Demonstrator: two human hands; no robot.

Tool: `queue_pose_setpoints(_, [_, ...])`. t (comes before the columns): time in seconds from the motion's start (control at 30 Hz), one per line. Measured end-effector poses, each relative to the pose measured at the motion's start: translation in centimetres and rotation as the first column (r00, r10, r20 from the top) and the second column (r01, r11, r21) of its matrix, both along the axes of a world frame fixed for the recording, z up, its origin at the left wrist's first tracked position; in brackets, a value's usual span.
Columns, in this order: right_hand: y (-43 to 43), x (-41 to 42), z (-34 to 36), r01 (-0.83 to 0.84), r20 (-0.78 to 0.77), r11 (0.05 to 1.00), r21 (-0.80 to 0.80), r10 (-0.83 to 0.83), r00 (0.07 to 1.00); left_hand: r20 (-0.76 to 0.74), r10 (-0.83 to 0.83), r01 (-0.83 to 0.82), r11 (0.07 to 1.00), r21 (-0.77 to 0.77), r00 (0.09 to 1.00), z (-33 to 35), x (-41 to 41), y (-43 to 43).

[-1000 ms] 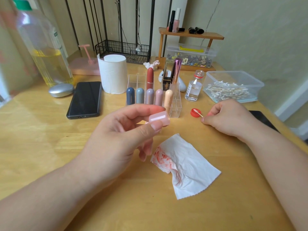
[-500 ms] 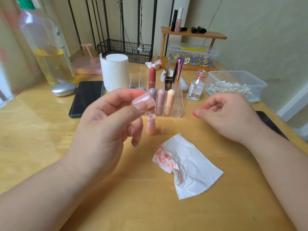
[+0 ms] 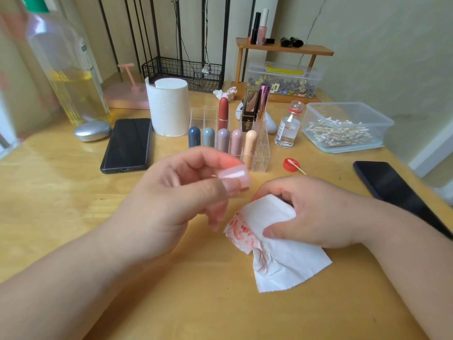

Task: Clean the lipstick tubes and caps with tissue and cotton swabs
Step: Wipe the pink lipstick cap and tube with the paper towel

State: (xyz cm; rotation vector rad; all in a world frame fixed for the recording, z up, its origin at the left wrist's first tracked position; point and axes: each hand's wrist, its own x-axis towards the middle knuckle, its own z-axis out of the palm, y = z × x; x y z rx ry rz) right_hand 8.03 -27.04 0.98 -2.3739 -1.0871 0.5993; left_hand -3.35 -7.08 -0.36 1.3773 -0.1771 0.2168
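Your left hand point(image 3: 171, 200) pinches a pink cap point(image 3: 235, 179) between thumb and forefinger, above the tabletop point(image 3: 61, 192). The other fingers hang loosely curled below it. The cap is blurred, so you cannot tell which way its opening faces.

Your right hand point(image 3: 316, 212) grips the tissue point(image 3: 286, 263), thumb on top and fingers curled over its far edge. The tissue sits just right of the cap, with its near edge lying on the tabletop and red smears on its left side.

Behind the hands is a clear organizer point(image 3: 259, 160) with five capped lipsticks point(image 3: 236, 142) upright in the front row. To its right, a swab point(image 3: 299, 168) rests on a red lid point(image 3: 288, 165). The swab box point(image 3: 348, 104) is at far right. The tissue roll point(image 3: 169, 106) and phone point(image 3: 127, 144) are at left.
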Motion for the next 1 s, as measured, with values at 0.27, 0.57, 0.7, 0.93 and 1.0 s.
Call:
queue_pose_setpoints(0.27, [-1.5,0.6,2.2,0.307,-0.776,0.796,0.521,0.293,0.558,-0.020,-0.155,0.155,0.988,-0.004,0.988,0.5,0.0,0.9])
queue_pose_setpoints(0.57, [-0.3,0.7,1.7,0.548,-0.819,0.609,0.573,0.437,0.371,0.042,-0.205,0.206,0.978,-0.028,0.978,0.8,-0.5,0.7])
queue_pose_setpoints(0.7, [0.1,0.4,1.8,0.595,-0.801,0.537,0.598,0.418,0.429,0.014,-0.148,0.147,0.988,0.045,0.989,0.3,-0.6,0.2])
queue_pose_setpoints(0.93, [0.8,-0.1,2.3,0.643,-0.775,0.438,0.628,0.427,0.466,0.025,0.021,-0.021,1.000,0.007,0.999,0.2,-0.3,0.3])
queue_pose_setpoints(1.0, [1.0,-0.6,2.1,0.632,-0.754,0.416,0.654,0.432,0.496,0.042,0.038,-0.037,0.999,-0.006,0.998,0.3,-0.3,0.2])
